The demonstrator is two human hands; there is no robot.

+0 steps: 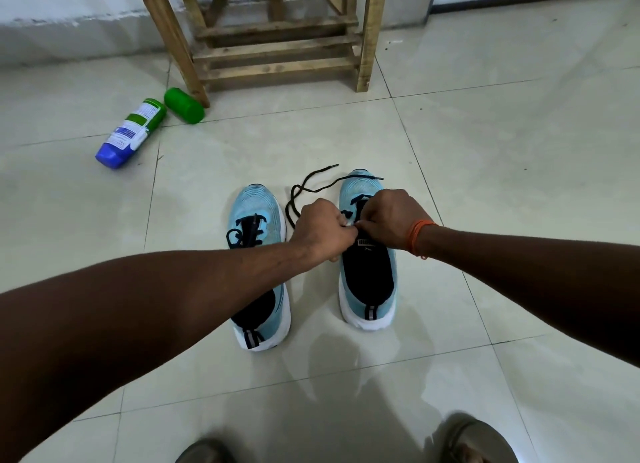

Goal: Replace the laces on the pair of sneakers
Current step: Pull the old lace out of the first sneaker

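Note:
Two light blue sneakers with white soles stand side by side on the tiled floor, toes pointing away from me. The left sneaker (258,254) has a dark lace tied in it. Over the lacing of the right sneaker (369,275), both my hands meet with curled fingers. My left hand (320,228) and my right hand (389,218) pinch the dark lace at the eyelets. The lace's loose ends (311,185) trail across the floor and over the right sneaker's toe. My right wrist wears an orange thread band.
A blue and green bottle (130,133) lies on its side at the left, with a green cap (183,105) next to it. A wooden stool frame (273,36) stands against the far wall. My sandalled feet (478,442) show at the bottom edge.

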